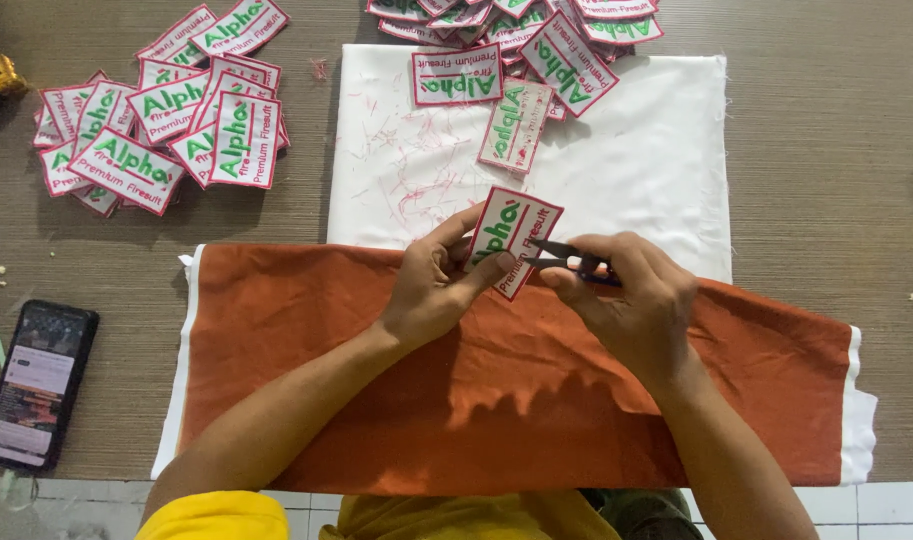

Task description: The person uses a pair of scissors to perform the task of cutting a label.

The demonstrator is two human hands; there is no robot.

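while my forearms lie over the orange cloth (496, 390), my left hand (438, 280) pinches a white embroidered patch (511, 240) and my right hand (631, 300) grips small thread snips (566, 258) at its edge. beyond, a white cloth (636, 170) carries thread scraps and loose patches (516, 125); a patch pile (161, 115) lies far left.

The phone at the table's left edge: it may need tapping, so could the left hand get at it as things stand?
Probably not at once: the left hand grips a patch, though nothing blocks the way to the phone.
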